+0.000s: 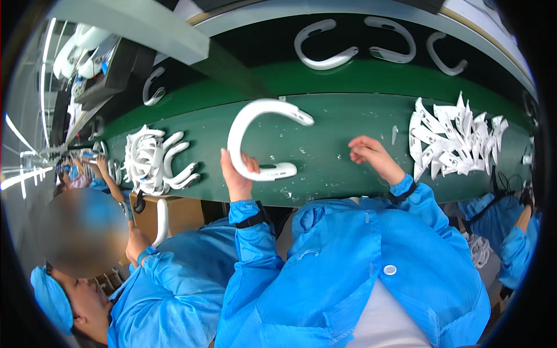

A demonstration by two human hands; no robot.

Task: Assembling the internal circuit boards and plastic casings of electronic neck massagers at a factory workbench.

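Note:
My left hand [237,175] is closed round the lower left bend of a white C-shaped neckband casing [246,124], which looks like a neck fan shell. The casing is held up over the green bench, its open side facing right. Dark slots show near its upper end, and small marks near its lower end. My right hand [374,156] hovers above the bench to the right of the casing, apart from it. Its fingers are loosely bent and slightly apart, with nothing visible between them.
The green bench [336,127] carries a pile of white curved casings [149,159] at left and a heap of white pointed pieces [455,139] at right. More casings [326,64] lie along the back. A co-worker [174,284] sits close at left by a cardboard box [184,216].

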